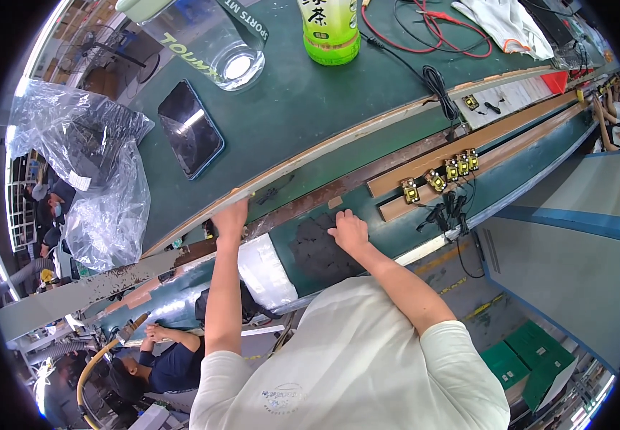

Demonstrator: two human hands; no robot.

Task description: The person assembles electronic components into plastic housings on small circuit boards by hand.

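My right hand (pixel 350 231) rests at the right edge of a flat pile of dark grey, thin pieces (pixel 318 249) on the green bench. Its thumb and fingers are apart, with nothing visible held in them. My left hand (pixel 231 219) reaches up to the rim of the raised shelf; its fingers are hidden there, so I cannot tell what they touch. Between my forearms lies a white plastic-wrapped packet (pixel 267 269). To the right of the pile, several small yellow-and-black parts with lenses (pixel 435 179) stand along a brown strip, their black cables (pixel 447 215) bundled beside them.
On the raised shelf (pixel 267 122) are a phone (pixel 190 130), a clear water bottle (pixel 213 50), a green drink bottle (pixel 330 32), red and black leads (pixel 431 32) and white gloves (pixel 508 27). Clear plastic bags (pixel 106 165) hang left. Co-workers (pixel 170 362) sit farther along the bench.
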